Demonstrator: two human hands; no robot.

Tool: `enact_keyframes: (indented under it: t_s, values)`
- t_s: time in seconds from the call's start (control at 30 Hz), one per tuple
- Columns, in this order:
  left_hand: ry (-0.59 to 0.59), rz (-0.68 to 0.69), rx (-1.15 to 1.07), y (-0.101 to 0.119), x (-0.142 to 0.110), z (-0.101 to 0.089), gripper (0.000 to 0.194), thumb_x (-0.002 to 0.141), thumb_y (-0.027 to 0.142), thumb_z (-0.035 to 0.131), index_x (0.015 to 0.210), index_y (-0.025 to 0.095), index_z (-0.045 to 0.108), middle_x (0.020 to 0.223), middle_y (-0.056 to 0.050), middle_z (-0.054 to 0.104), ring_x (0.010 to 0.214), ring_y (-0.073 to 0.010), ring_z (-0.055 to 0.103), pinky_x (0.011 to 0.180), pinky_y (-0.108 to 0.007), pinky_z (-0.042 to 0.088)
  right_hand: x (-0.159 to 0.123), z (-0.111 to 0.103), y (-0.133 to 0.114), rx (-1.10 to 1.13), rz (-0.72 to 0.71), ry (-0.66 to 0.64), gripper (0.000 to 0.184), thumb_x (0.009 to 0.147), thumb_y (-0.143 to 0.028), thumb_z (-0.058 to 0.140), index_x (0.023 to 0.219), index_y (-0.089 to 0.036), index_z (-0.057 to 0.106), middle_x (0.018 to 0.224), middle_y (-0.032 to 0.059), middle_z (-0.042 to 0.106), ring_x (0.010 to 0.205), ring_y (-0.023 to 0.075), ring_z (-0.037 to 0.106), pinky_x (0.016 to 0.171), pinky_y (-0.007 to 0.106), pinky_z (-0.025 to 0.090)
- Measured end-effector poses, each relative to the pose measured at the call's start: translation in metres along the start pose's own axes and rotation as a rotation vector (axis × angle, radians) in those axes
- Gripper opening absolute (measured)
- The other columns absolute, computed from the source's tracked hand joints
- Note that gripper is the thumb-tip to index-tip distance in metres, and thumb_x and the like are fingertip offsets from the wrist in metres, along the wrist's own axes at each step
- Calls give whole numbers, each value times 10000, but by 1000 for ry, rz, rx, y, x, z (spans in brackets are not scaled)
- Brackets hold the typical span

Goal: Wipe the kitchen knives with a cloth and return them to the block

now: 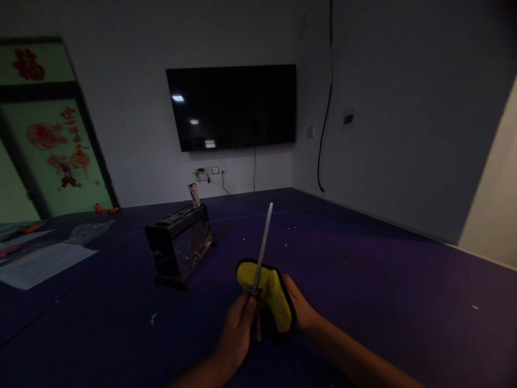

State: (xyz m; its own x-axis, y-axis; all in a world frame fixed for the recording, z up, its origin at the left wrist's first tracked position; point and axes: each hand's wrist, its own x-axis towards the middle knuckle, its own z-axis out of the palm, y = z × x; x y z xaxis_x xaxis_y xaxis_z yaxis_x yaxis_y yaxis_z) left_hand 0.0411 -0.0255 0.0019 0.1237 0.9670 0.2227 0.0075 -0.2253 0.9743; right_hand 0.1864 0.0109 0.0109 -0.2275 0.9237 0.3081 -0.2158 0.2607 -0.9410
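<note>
My left hand (238, 328) is closed around the lower end of a thin metal rod (264, 237), which looks like a screwdriver shaft. The rod points up and slightly right, and its handle end is hidden in my fingers. A yellow padded piece with black edging (279, 302), perhaps a mitt or pouch, sits just behind the rod. My right hand (301, 304) grips this piece from its right side, with most of the fingers hidden behind it. Both hands are held close together above the dark purple surface (347, 291).
Left of my hands stands a black box-shaped holder (161, 253) with slots on top and a patterned handle (194, 195) sticking up. Farther left lie a printed sheet (44, 264) and a clear plastic bag (86, 231). White scraps dot the surface. A television (234, 108) hangs on the wall.
</note>
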Motion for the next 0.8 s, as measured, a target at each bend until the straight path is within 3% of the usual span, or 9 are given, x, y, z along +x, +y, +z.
enact_keyframes:
  t_s: [0.33, 0.63, 0.8]
  values:
    - [127, 19, 39, 0, 7, -2, 353, 758, 509, 461, 792, 160, 506, 507, 53, 457, 432, -86, 446, 433, -192, 352, 0, 1, -8, -5, -43, 5, 605, 633, -654, 545, 977, -160, 599, 835, 107, 632, 781, 264, 584, 679, 396, 489]
    - [73, -19, -28, -1, 4, 0, 436, 803, 549, 319, 642, 168, 458, 480, 41, 440, 389, -79, 434, 414, -197, 342, 0, -4, -7, -75, -53, 14, 544, 607, -620, 598, 902, -163, 629, 909, 123, 620, 886, 297, 557, 783, 417, 456]
    - [125, -10, 1, 3, 3, 0, 435, 793, 558, 338, 640, 168, 456, 478, 41, 442, 394, -80, 439, 418, -194, 344, 0, -3, -3, -24, -22, -26, 563, 618, -624, 586, 938, -161, 610, 860, 109, 624, 796, 261, 577, 716, 391, 480]
